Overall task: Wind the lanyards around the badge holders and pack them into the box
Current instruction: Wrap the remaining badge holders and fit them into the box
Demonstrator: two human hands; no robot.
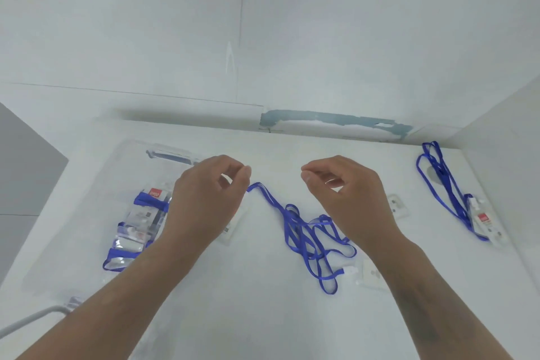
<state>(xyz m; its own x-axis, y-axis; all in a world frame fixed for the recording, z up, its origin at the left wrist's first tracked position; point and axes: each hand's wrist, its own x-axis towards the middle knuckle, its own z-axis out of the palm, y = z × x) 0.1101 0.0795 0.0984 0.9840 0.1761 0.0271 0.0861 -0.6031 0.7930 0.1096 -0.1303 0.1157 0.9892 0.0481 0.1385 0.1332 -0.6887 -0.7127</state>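
Observation:
My left hand [209, 196] pinches one end of a blue lanyard [306, 231] and lifts it off the white table; the rest lies tangled in the middle. A clear badge holder [372, 273] lies at the tangle's lower right end. Another clear holder [230, 228] shows partly under my left hand. My right hand [347, 196] hovers above the tangle with fingers curled, and it holds nothing I can see. A clear plastic box [87, 213] at the left contains several holders wound with blue lanyard [140, 225].
Another blue lanyard with its badge holder [479, 219] lies at the table's far right. A further clear holder [396, 206] sits beside my right hand. A white wall runs along the back and right edges. A grey bar [32, 318] shows at the lower left.

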